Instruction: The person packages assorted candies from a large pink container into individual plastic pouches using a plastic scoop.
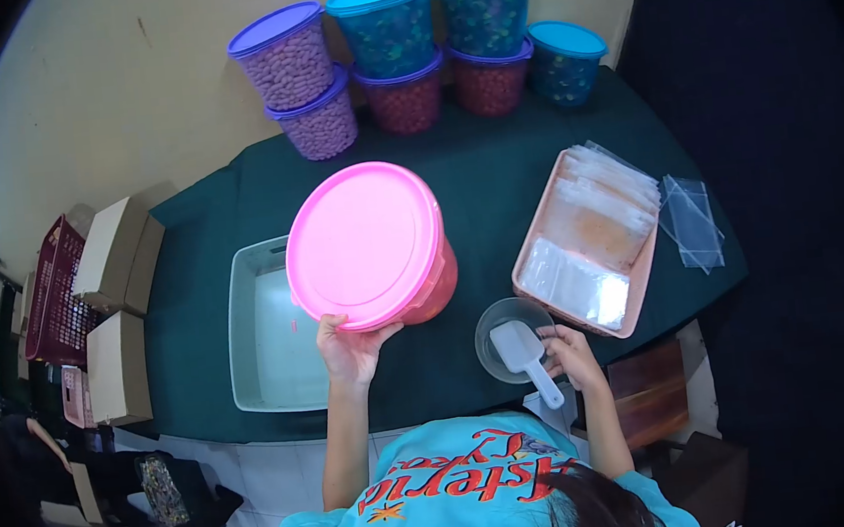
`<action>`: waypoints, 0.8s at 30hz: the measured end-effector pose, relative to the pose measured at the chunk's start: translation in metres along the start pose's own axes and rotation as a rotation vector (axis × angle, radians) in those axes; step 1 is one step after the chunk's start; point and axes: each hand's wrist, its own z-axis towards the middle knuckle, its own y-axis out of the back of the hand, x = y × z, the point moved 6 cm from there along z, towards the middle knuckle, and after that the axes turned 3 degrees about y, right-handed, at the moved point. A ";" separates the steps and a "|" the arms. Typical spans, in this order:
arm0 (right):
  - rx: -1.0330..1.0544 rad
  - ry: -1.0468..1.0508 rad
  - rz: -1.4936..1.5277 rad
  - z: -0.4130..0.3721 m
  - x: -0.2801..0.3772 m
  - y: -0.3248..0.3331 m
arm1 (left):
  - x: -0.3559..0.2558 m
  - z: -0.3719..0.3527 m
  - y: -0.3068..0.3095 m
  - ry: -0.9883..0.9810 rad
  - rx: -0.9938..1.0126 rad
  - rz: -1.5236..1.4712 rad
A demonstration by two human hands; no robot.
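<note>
My left hand (351, 352) is closed around the lower edge of a round tub with a bright pink lid (365, 243). The tub is tilted with its lid toward me, and reddish contents show faintly through its side. At the right, my right hand (573, 356) grips the rim of a clear round bowl (490, 348). A white scoop (518, 345) lies in the bowl, its handle sticking out over the rim toward me. Partly behind the pink-lidded tub is a pale green rectangular basin (270, 367).
Several lidded tubs (386, 26) of colourful pieces stand stacked at the back. A peach tray (645, 289) holds clear plastic bags (602, 198), with more bags (692, 225) beside it. Cardboard boxes (118, 370) and a maroon basket (55, 296) flank the left edge. Another person's arm (48, 442) shows lower left.
</note>
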 end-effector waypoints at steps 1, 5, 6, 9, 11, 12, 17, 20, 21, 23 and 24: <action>0.030 0.011 0.026 -0.007 0.007 0.008 | 0.011 0.004 0.004 0.011 0.006 0.000; 0.042 0.044 0.062 -0.034 0.039 0.043 | 0.038 0.011 0.019 -0.001 -0.085 0.075; 0.049 0.058 0.060 -0.040 0.048 0.052 | 0.040 0.012 0.022 -0.014 -0.107 0.121; -0.018 0.078 0.066 -0.054 0.064 0.082 | 0.046 0.013 0.018 0.024 -0.073 0.181; -0.076 0.117 0.111 -0.059 0.069 0.104 | 0.050 0.006 0.023 0.019 -0.053 0.160; -0.084 0.120 0.113 -0.061 0.069 0.114 | 0.058 -0.006 0.025 0.024 -0.046 0.160; -0.284 0.162 0.141 -0.075 0.071 0.177 | 0.156 -0.063 0.025 0.662 0.122 0.523; -0.302 0.196 0.204 -0.072 0.058 0.213 | 0.181 -0.028 -0.006 0.493 0.026 0.802; -0.324 0.194 0.218 -0.076 0.063 0.216 | 0.184 -0.004 -0.013 0.317 0.018 0.909; -0.348 0.154 0.216 -0.080 0.067 0.224 | 0.189 0.047 -0.027 -0.056 0.022 1.172; -0.349 0.150 0.215 -0.081 0.065 0.228 | 0.188 0.068 -0.039 -0.258 0.037 1.325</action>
